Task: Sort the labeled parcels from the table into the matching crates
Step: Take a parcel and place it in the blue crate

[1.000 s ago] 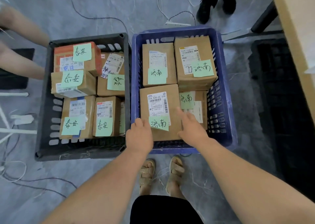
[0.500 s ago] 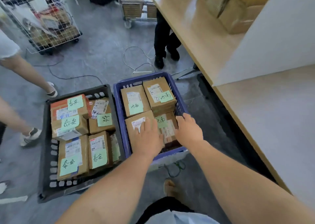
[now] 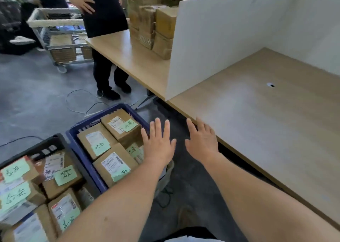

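A blue crate (image 3: 81,154) on the floor holds several brown parcels (image 3: 112,166) with green handwritten notes. Left of it a black crate (image 3: 49,144) is packed with similar labeled parcels (image 3: 60,179). My left hand (image 3: 159,143) hovers flat over the blue crate's right side, fingers spread, holding nothing. My right hand (image 3: 201,140) is raised beside it, fingers straight, at the near edge of the wooden table (image 3: 266,123), and is empty too.
A white divider board (image 3: 217,39) stands on the table, with a stack of brown boxes (image 3: 152,26) behind it. A person in dark clothes (image 3: 104,20) stands at the table's far end near a wire cart (image 3: 62,44). Cables lie on the grey floor.
Both hands have lifted off the parcels in the blue crate and moved right toward the table. My view has swung up from the crates to the tabletop.
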{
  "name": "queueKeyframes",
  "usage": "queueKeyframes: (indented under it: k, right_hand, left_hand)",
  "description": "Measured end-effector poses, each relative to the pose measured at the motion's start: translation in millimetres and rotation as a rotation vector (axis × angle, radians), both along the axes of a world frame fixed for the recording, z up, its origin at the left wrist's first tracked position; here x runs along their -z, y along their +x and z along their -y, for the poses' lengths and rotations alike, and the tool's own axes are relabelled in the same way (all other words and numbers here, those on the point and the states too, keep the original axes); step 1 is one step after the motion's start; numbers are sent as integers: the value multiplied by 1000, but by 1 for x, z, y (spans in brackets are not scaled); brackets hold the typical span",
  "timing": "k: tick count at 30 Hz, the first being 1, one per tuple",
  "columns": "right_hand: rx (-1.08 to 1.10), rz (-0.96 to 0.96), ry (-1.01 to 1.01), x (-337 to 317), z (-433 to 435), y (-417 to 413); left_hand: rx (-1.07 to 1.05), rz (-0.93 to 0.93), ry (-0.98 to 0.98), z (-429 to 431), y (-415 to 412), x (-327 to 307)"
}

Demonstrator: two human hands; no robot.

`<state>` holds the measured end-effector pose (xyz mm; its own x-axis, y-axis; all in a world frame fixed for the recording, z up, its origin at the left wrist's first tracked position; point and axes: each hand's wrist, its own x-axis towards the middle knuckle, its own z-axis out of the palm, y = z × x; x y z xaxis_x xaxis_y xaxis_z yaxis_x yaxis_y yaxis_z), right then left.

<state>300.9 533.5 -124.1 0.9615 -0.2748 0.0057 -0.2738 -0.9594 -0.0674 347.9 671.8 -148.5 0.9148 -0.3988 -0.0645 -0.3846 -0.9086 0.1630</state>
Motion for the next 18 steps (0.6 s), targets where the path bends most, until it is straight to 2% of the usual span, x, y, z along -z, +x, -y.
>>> queueKeyframes:
  k: [7, 18]
  right_hand:
    - [235, -14, -82, -14, 42, -70]
    - [395, 5, -122, -38, 101, -161]
  left_hand:
    - [223, 13, 27, 51, -34, -16]
    - [390, 67, 31, 124, -102, -38]
